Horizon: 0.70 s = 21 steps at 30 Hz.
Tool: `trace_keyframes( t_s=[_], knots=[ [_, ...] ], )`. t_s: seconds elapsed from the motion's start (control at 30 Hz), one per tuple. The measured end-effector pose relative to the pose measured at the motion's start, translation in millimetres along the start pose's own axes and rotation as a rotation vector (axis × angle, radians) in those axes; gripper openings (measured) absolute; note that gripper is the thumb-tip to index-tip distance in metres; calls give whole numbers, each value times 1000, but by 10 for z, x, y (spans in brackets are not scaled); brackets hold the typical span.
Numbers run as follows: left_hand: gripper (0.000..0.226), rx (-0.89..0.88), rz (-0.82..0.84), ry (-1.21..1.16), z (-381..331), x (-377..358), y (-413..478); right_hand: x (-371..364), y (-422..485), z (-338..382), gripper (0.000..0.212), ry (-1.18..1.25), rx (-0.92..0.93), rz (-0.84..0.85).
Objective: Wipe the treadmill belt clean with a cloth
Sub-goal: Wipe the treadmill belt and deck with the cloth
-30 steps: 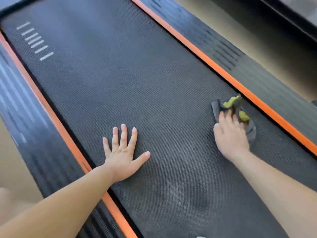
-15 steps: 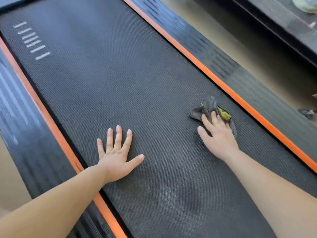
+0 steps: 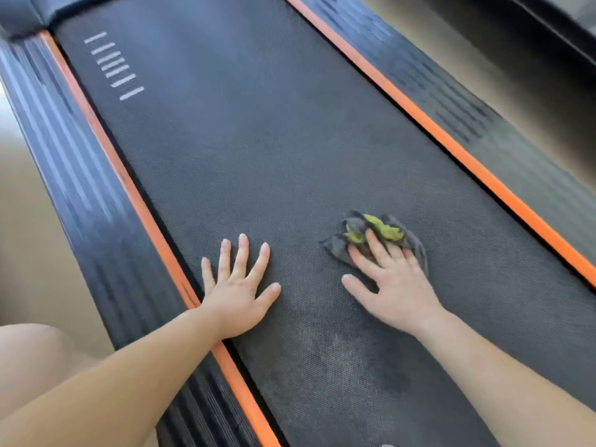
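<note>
**Both hands flat on the belt, cloth under the right one**

The belt [image 3: 258, 156] is dark and has a fine grain. The cloth [image 3: 375, 229] lies on the belt, in its near half and a little to the right of its middle line. It is grey with yellow-green parts and is crumpled into a small heap.

The right hand [image 3: 396, 295] presses on the cloth from the near side. Its fingers [image 3: 377, 250] are straight and lie over the near part of the cloth, and the thumb is spread out and touches the belt itself. No finger curls round the cloth; the hand keeps it down only by pressing.

The left hand [image 3: 237, 295] lies palm down on the belt, close to its left edge, with the fingers spread wide, and it holds nothing. Its forearm crosses the left stripe [image 3: 106, 150], an orange band that borders the belt. The right stripe [image 3: 451, 140] borders the belt on the other side. Outside each stripe runs a dark ribbed rail [image 3: 64, 150].

At the far left corner of the belt there is a row of short white marks [image 3: 113, 66]. On the near part of the belt, between the two forearms, a paler patch [image 3: 335, 353] shows. A bare knee [image 3: 29, 353] is to the left of the belt, over the beige floor [image 3: 29, 221].
</note>
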<state>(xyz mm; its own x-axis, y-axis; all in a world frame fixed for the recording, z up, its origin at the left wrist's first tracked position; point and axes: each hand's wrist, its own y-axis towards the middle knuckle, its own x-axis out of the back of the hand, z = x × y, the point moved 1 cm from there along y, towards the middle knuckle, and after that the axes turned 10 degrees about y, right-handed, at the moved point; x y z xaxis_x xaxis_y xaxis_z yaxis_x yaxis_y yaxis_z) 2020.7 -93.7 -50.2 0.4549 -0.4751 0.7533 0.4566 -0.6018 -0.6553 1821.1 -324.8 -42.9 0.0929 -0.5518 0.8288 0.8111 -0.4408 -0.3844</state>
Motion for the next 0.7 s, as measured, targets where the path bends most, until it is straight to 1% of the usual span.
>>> trace_keyframes(
  t_s=[0.07, 0.13, 0.23, 0.3, 0.37, 0.47, 0.53, 0.57, 0.6, 0.63, 0.7],
  knots=[
    [77, -18, 48, -11, 12, 15, 39, 172, 183, -220, 68, -40, -116, 3],
    [79, -28, 62, -7, 19, 17, 46, 190, 250, -241, 66, -65, -140, -8],
    [80, -35, 71, 2, 17, 30, 29, 42, 208, -39, 69, 31, -139, -45],
    [80, -44, 71, -15, 19, 31, 17, -86, 108, 115, 74, 101, -84, -47],
    [81, -54, 59, -30, 31, 26, 28, -169, -28, 268, 74, 158, 0, -17],
    [80, -58, 40, -45, 57, 25, 42, -252, -295, 583, 68, 186, 170, 163],
    [78, -60, 34, -53, 65, 27, 46, -275, -469, 765, 65, 140, 276, 274],
    [77, -60, 30, -66, 65, 23, 53, -265, -507, 781, 65, 95, 290, 295],
    [76, -61, 30, -84, 67, 25, 59, -216, -497, 753, 67, 55, 261, 297],
    [75, -62, 33, -100, 71, 29, 57, -150, -454, 681, 70, 29, 195, 276],
    [75, -71, 37, -113, 77, 35, 58, -27, -355, 433, 70, 2, -12, 203]
  ],
)
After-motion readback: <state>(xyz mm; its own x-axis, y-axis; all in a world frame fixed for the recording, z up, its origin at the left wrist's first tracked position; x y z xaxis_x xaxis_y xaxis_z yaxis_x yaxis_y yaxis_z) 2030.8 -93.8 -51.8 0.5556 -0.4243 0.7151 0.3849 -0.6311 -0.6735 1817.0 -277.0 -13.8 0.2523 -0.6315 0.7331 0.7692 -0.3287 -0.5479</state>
